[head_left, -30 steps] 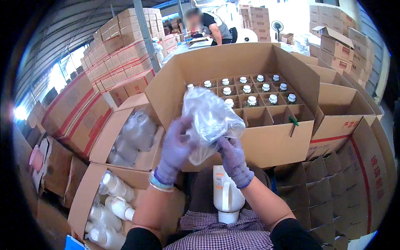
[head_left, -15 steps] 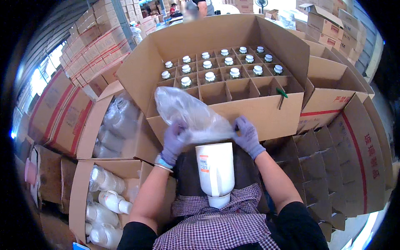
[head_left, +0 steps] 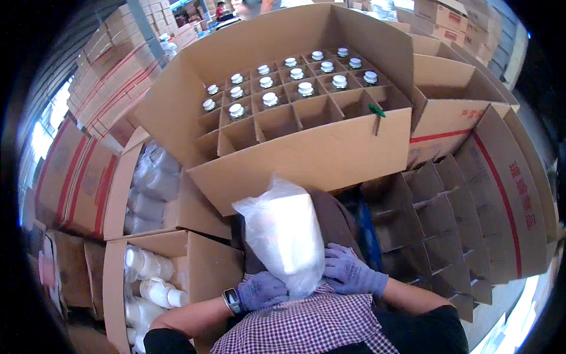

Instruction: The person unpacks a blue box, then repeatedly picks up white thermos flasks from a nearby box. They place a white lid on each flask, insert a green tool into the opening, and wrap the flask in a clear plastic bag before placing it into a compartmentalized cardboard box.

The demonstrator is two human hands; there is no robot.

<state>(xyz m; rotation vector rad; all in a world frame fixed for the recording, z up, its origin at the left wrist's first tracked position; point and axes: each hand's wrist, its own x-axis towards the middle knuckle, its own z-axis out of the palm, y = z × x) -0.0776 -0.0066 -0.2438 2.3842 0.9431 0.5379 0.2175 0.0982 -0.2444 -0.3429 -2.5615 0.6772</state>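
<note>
A white bottle (head_left: 290, 227) stands on my lap with its broad end away from me. A clear plastic bag (head_left: 254, 219) now covers it, bunched and crinkled past the broad end. My left hand (head_left: 262, 291), in a grey-purple glove, is closed at the bag's near-left edge by the bottle's narrow end. On the other side my right hand (head_left: 355, 272), gloved alike, has its fingers bent against the bag at the bottle's lower right. Some of the fingertips on both hands are hidden by the plastic.
Ahead stands a large carton (head_left: 306, 156) with cardboard dividers and several white-capped bottles (head_left: 269, 98). A green clip (head_left: 376, 111) sits on its near wall. At left, an open box (head_left: 146, 240) holds more white bottles (head_left: 159, 293). Divided cartons (head_left: 433, 227) stand at right.
The plastic bag, held stretched between both hands beyond the bottle, has been pulled over it. Both hands have come nearer my body, to the narrow end. The view has shifted.
</note>
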